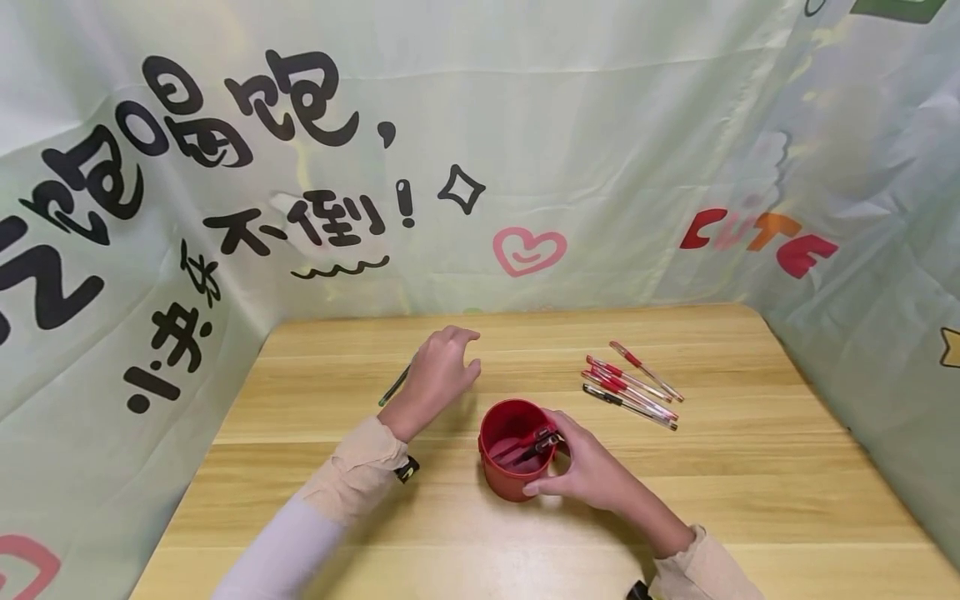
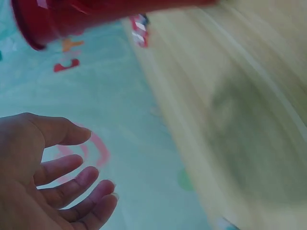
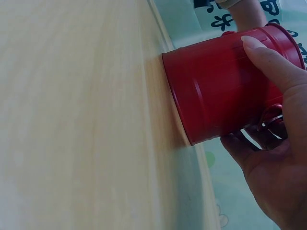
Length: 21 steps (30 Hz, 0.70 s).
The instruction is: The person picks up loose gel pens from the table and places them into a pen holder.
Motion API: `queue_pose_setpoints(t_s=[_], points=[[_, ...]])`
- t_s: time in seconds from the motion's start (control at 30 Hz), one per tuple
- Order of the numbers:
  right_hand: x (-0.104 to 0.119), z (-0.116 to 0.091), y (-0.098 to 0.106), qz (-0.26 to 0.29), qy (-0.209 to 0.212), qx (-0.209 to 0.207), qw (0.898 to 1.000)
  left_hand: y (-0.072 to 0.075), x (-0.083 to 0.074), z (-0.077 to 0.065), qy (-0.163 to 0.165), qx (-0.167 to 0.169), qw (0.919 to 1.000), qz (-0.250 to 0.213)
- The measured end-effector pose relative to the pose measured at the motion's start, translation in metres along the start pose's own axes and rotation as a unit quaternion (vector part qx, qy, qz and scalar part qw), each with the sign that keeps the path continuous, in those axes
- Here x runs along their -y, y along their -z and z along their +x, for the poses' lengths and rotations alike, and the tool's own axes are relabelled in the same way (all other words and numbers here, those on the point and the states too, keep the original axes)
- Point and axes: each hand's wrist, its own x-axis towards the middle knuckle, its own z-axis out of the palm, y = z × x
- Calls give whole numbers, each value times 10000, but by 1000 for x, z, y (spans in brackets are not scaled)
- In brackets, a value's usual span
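My right hand [image 1: 588,467] grips a red bucket-shaped pen holder [image 1: 510,487] by its right side, thumb on the near wall and fingers round the back. Inside it lean several pens [image 1: 536,448], with red and black parts showing. In the right wrist view the thumb presses the red wall [image 3: 216,86] near the rim. My left hand [image 1: 438,375] hovers over the table to the left of the holder, fingers loosely bent with nothing between them. Partly hidden behind that hand lies a dark pen [image 1: 396,387]. The left wrist view shows the palm and parted fingers of the left hand [image 2: 62,177].
Right of the holder, several red-gripped pens [image 1: 633,375] and a black-gripped pen [image 1: 630,407] lie in a loose group on the wooden table [image 1: 322,517]. A printed fabric backdrop [image 1: 622,167] stands behind the table and along both sides.
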Motion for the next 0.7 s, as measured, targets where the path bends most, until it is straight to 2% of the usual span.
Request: queue_pose_setpoints(t_s=[0.33,0.53,0.7], points=[[1,1,1,66,-65,10,10000,-17,41,4,319,11,9994,137],[3,0,2,97,-108,29,9999,-23,58,5,669,208,9969,347],[4,0,1,97,-87,24,9999,-28,71,2,907,246,9943,508]])
